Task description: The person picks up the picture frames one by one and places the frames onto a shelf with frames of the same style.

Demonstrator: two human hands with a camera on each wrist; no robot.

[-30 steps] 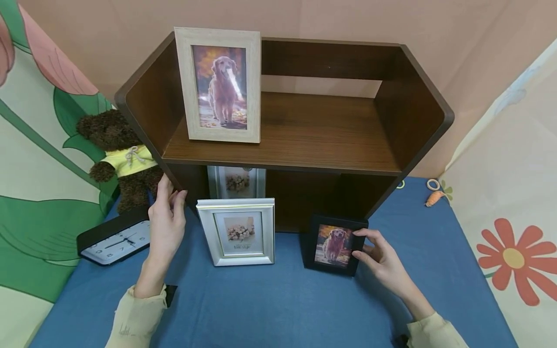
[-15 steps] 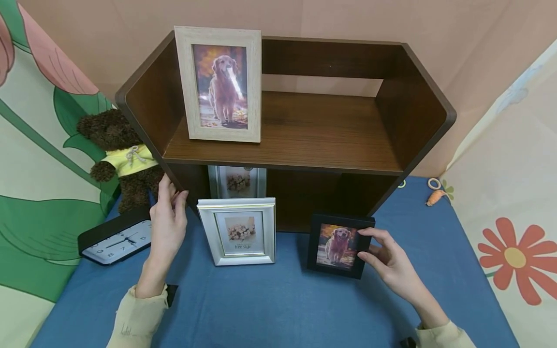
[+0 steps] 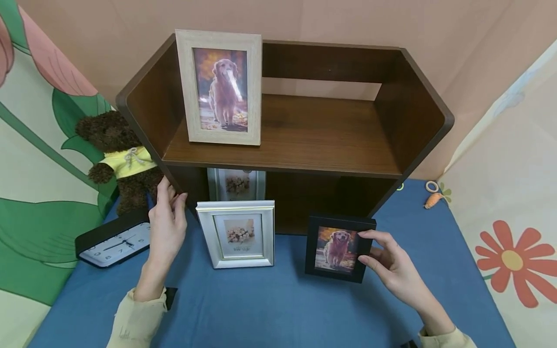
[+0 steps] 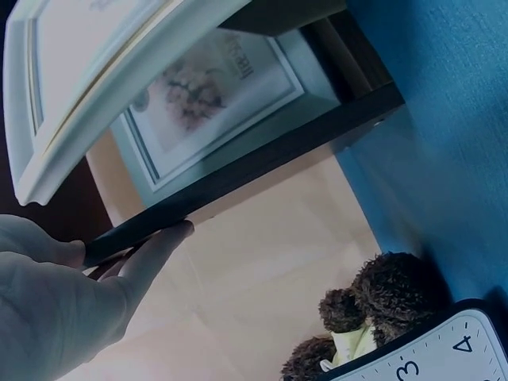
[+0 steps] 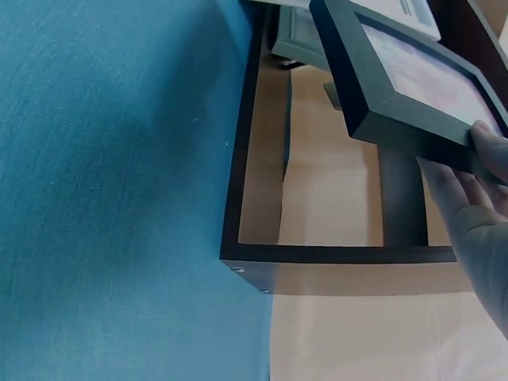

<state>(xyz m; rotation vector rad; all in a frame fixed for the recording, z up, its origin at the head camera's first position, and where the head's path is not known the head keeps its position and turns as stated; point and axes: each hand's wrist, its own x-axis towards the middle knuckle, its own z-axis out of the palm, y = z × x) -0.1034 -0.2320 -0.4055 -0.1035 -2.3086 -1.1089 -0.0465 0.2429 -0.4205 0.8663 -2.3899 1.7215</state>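
Observation:
My left hand [image 3: 167,227] grips the lower left side panel of a dark brown wooden shelf [image 3: 326,125]. In the left wrist view, thumb and fingers lie on either side of the panel's dark edge [image 4: 262,163]. With thumb and fingers, my right hand [image 3: 393,263] holds a black picture frame [image 3: 337,249] by its right edge, in front of the lower compartment. A dog photo fills it. In the right wrist view the black frame [image 5: 377,91] is tilted in front of the shelf opening. Between my hands stands a silver picture frame [image 3: 243,237] with a flower print.
A whitish picture frame [image 3: 224,92] with a dog photo stands on the upper shelf, left side. Another silver frame [image 3: 237,184] stands in the lower compartment. To the left are a clock [image 3: 117,244] and a brown teddy bear [image 3: 124,159]. A carrot-shaped trinket [image 3: 433,199] lies far right.
The black frame has turned to face the head camera more squarely, and my right hand has shifted slightly right with it. My left hand stays on the shelf panel.

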